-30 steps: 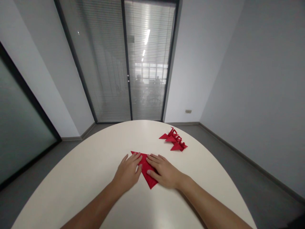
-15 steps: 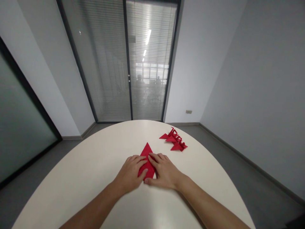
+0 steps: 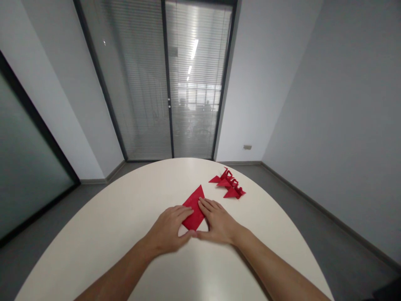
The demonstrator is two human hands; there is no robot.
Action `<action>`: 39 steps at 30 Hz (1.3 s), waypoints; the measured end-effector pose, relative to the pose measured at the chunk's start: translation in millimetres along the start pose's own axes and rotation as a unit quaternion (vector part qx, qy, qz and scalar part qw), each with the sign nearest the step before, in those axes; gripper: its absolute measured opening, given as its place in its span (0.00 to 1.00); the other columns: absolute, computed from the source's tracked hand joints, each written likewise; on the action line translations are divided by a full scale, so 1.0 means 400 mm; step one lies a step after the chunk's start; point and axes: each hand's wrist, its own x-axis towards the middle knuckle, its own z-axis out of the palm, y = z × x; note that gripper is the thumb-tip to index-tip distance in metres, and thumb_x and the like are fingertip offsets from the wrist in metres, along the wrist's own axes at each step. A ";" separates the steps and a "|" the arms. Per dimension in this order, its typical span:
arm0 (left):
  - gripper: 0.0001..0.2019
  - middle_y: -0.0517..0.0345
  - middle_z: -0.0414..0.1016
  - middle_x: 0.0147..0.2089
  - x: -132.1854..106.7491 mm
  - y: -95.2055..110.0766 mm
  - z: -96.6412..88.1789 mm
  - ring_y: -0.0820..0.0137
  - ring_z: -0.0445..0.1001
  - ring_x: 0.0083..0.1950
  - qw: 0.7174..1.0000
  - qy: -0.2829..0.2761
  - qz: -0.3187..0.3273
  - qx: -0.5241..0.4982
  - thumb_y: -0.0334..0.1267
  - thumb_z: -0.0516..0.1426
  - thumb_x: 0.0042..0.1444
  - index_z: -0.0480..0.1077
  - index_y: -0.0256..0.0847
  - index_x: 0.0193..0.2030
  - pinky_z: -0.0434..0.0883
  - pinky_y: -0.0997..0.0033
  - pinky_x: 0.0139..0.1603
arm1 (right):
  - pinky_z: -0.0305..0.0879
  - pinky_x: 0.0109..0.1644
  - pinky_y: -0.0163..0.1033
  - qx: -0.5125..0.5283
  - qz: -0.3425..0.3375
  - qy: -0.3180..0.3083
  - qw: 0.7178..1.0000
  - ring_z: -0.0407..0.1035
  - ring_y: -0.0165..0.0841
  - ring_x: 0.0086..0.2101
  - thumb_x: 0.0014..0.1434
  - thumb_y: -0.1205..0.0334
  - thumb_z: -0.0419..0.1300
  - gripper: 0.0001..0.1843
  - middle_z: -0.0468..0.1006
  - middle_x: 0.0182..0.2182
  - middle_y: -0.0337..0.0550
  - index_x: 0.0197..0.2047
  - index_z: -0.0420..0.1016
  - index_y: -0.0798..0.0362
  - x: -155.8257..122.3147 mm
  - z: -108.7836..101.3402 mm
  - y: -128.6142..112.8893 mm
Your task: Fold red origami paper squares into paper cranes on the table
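A folded red paper triangle [image 3: 194, 207] lies flat on the white round table [image 3: 125, 217], its tip pointing away and to the right. My left hand [image 3: 169, 230] rests on the paper's left edge with fingers stretched out flat. My right hand [image 3: 217, 221] lies on its right edge, fingers also flat and pressing down. The two thumbs meet just below the paper's near corner. Neither hand grips anything.
Several folded red paper figures [image 3: 230, 186] sit in a small cluster farther back on the right of the table. Beyond the table's far rim are glass doors with blinds [image 3: 169, 83] and grey walls. The table's right edge curves close to my right forearm.
The red paper has turned so that its tip now points up and to the right. Both hands shifted with it, and the thumbs have come together below it.
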 end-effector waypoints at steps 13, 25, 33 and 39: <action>0.10 0.53 0.81 0.52 0.005 -0.018 0.011 0.60 0.77 0.56 0.999 0.027 0.002 -0.029 0.31 0.56 0.61 0.78 0.44 0.45 0.68 0.50 0.63 | 0.43 0.71 0.59 -0.006 -0.002 0.006 1.000 0.49 0.52 0.69 0.59 0.29 0.53 0.52 0.53 0.70 0.61 0.72 0.54 0.61 -0.004 -0.004 0.007; 0.12 0.52 0.82 0.46 0.004 -0.010 0.002 0.62 0.79 0.47 0.995 0.044 -0.060 -0.062 0.34 0.51 0.64 0.76 0.42 0.44 0.73 0.60 0.51 | 0.56 0.68 0.54 -0.002 -0.049 0.073 0.996 0.61 0.47 0.64 0.67 0.57 0.53 0.25 0.68 0.64 0.56 0.64 0.70 0.56 0.004 0.002 0.027; 0.15 0.49 0.81 0.48 0.000 0.005 -0.017 0.57 0.78 0.47 0.999 0.036 -0.010 -0.036 0.36 0.60 0.52 0.74 0.41 0.48 0.72 0.55 0.52 | 0.65 0.59 0.47 0.053 -0.060 0.115 0.990 0.71 0.42 0.54 0.62 0.68 0.56 0.13 0.76 0.56 0.51 0.49 0.75 0.53 0.008 -0.001 0.031; 0.12 0.53 0.81 0.49 0.002 -0.007 -0.005 0.60 0.78 0.48 0.999 0.024 -0.034 -0.028 0.35 0.57 0.57 0.74 0.44 0.49 0.71 0.59 0.53 | 0.66 0.55 0.45 0.075 -0.052 0.107 0.990 0.72 0.41 0.51 0.63 0.67 0.56 0.07 0.78 0.51 0.49 0.43 0.74 0.52 0.000 -0.012 0.035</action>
